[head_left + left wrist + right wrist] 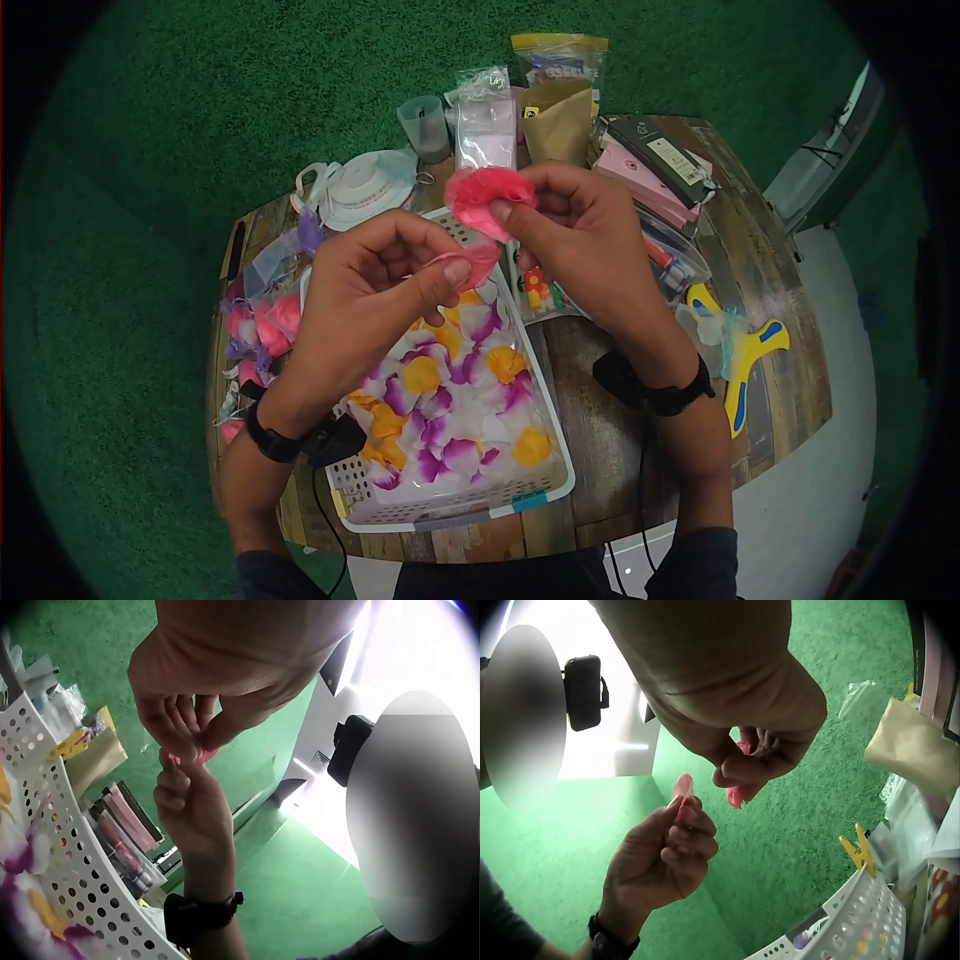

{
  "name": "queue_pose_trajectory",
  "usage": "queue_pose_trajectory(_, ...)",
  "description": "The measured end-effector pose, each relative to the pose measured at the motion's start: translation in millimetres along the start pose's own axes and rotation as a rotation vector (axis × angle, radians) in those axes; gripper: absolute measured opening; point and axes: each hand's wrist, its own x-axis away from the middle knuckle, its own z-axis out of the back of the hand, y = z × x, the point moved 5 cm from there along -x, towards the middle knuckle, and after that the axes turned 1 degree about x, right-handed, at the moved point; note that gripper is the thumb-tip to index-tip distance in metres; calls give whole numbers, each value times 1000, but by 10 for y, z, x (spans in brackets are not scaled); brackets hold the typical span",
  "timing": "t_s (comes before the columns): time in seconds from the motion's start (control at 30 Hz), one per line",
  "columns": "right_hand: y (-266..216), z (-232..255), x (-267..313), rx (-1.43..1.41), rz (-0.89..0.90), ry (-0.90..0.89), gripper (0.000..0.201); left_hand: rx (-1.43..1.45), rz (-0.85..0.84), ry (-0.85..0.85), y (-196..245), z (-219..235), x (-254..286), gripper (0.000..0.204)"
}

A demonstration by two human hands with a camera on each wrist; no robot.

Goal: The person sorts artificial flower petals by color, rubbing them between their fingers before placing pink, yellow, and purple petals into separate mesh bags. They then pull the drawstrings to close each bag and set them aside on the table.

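Above the basket, my left hand pinches a light pink fabric petal between thumb and forefinger. Slightly higher and to the right, my right hand grips a bunched, brighter pink fabric flower or petal stack, its ruffled edge facing away from me. In the right wrist view the petal stands up from the left fingertips, apart from the right hand's pink bunch. Below both hands sits a white perforated basket with purple-and-white and orange petals scattered inside.
Pink flowers with purple ribbon lie left of the basket. Behind stand a roll of white ribbon, a grey cup and a brown pouch. Pink and black boxes and a yellow-blue tool lie right.
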Motion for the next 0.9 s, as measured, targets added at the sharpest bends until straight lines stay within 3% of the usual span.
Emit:
queue_pose_trajectory(0.23,76,-45,2,-6,-16,-38,16,104,-6,56,40,-80,-49,18)
queue_pose_trajectory(0.47,26,-50,16,18,-29,-77,15,19,-69,19,45,-54,-51,18)
queue_pose_trajectory(0.67,42,-30,10,38,-1,-64,18,436,-131,170,134,-43,-76,9)
queue_pose_trajectory(0.73,53,-37,9,41,1,-69,18,644,-84,167,169,-34,-81,12)
queue_pose_trajectory(0.77,61,-43,9,40,-5,-70,17,642,-83,166,131,28,-89,12)
queue_pose_trajectory(0.83,60,-42,10,41,-11,-71,16,624,-79,-32,58,74,-114,13)
queue_pose_trajectory(0.9,45,-31,10,52,0,-62,18,529,-58,-8,18,88,-103,11)
